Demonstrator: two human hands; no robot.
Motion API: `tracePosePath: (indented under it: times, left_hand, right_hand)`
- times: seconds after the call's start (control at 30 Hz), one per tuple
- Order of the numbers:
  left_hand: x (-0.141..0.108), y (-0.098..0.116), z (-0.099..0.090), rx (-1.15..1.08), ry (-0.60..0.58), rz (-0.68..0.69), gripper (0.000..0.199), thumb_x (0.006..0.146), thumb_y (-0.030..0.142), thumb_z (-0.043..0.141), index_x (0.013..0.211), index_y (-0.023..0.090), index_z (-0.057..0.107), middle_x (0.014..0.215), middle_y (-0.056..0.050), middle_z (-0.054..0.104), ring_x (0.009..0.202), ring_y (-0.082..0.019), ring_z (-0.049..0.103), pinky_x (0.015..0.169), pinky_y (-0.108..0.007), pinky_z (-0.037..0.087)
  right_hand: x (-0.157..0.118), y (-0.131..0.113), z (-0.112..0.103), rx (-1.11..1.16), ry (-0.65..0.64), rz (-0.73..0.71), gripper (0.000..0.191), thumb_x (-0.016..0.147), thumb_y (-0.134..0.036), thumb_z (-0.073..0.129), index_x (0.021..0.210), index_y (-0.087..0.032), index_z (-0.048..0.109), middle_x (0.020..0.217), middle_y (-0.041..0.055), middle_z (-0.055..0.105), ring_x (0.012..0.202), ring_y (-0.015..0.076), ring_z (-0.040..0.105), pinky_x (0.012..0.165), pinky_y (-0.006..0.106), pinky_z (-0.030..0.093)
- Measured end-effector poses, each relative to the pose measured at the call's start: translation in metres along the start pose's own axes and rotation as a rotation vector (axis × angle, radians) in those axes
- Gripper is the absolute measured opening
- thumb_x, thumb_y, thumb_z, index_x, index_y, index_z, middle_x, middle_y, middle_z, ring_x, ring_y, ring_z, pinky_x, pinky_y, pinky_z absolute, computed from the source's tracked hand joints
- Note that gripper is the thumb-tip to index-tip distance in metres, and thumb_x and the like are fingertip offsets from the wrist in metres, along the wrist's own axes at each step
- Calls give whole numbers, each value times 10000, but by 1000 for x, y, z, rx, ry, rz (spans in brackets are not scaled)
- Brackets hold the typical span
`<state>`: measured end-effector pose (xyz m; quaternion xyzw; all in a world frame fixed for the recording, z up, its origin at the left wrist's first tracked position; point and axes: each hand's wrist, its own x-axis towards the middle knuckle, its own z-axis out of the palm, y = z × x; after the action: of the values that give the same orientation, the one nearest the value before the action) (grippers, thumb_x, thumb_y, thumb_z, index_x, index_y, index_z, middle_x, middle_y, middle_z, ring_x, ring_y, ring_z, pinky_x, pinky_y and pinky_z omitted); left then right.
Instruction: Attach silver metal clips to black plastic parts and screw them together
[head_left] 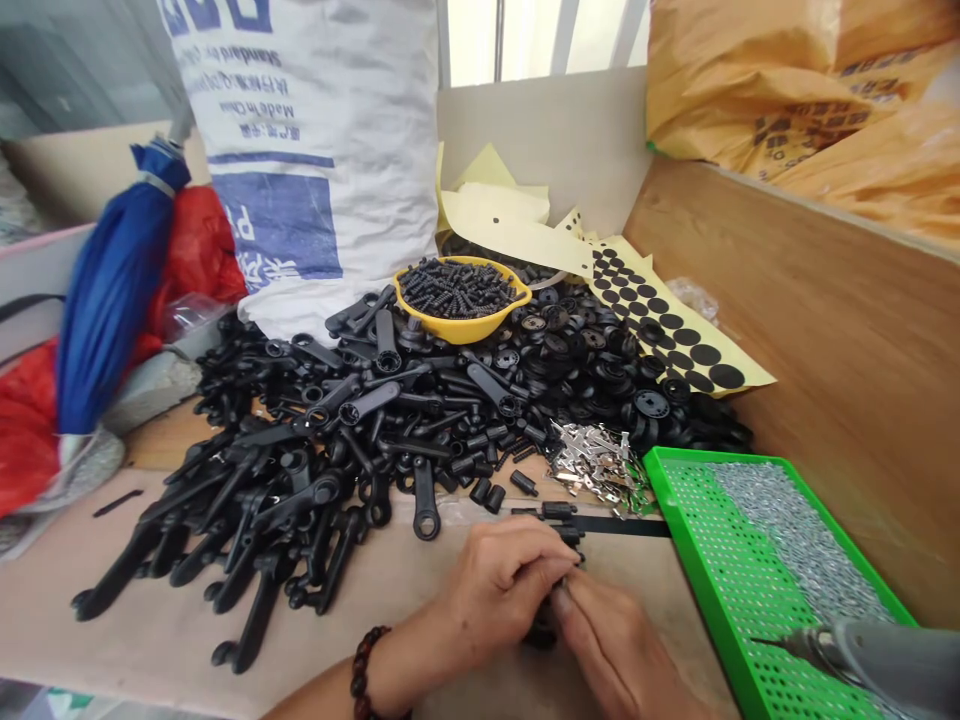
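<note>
My left hand (502, 580), with a beaded bracelet (361, 672) at its wrist, is closed with its fingertips against those of my right hand (619, 640). Both pinch at a black plastic part (541, 634) low over the table; most of it is hidden by the fingers, so its kind does not show. Just beyond the fingertips lie several short black cylinders (558, 511). Farther off is a small heap of shiny metal clips (596, 462). To the left spreads a large pile of black crank-shaped arms (300, 490).
A green perforated tray (705, 590) of small metal pieces stands at the right, a power screwdriver (862, 650) over it. Behind are a yellow bowl (457, 330) of black ribbed pieces, black round discs (585, 350), sticker sheets (750, 372), a white sack (375, 130) and a blue umbrella (120, 280).
</note>
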<state>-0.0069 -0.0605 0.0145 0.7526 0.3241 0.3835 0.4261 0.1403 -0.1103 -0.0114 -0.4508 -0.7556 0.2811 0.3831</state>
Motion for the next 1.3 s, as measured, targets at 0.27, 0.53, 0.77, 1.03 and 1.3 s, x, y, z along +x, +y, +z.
tracePosePath:
  times: [0.27, 0.53, 0.77, 1.03, 1.3]
  left_hand:
    - [4, 6, -6, 65, -88, 2, 273, 926, 157, 453, 1140, 134, 621, 1109, -112, 679, 1026, -196, 626, 906, -316, 499]
    - [-1, 1, -17, 347, -207, 138, 220, 923, 179, 457, 1060, 119, 618, 931, -106, 709, 876, -212, 652, 800, -322, 537]
    - [-8, -8, -10, 356, -99, 316, 198, 898, 99, 430, 1036, 96, 572, 887, -115, 684, 810, -202, 628, 749, -307, 526]
    - [-4, -17, -41, 408, -126, -26, 173, 884, 112, 504, 989, 168, 629, 966, -48, 668, 921, -177, 582, 857, -293, 467]
    - [-18, -40, -49, 585, -261, -66, 181, 858, 73, 503, 920, 171, 642, 890, -44, 642, 863, -184, 544, 812, -295, 438]
  right_hand:
    - [7, 0, -12, -3, 28, 54, 296, 974, -238, 298, 748, -218, 489, 654, -13, 580, 554, 126, 556, 517, 225, 441]
    - [5, 6, -16, -23, -8, 70, 282, 972, -243, 290, 741, -230, 451, 661, -6, 566, 563, 132, 542, 523, 241, 431]
    - [4, 7, -6, 31, 2, 253, 316, 973, -370, 281, 769, -238, 482, 703, 24, 583, 662, 176, 570, 658, 284, 482]
    - [31, 3, -22, -215, -96, 241, 335, 965, -403, 288, 697, -243, 408, 622, -13, 546, 542, 148, 520, 515, 255, 393]
    - [50, 27, -32, -649, -45, -77, 312, 962, -311, 284, 667, -250, 362, 592, -30, 461, 497, 143, 488, 493, 267, 345]
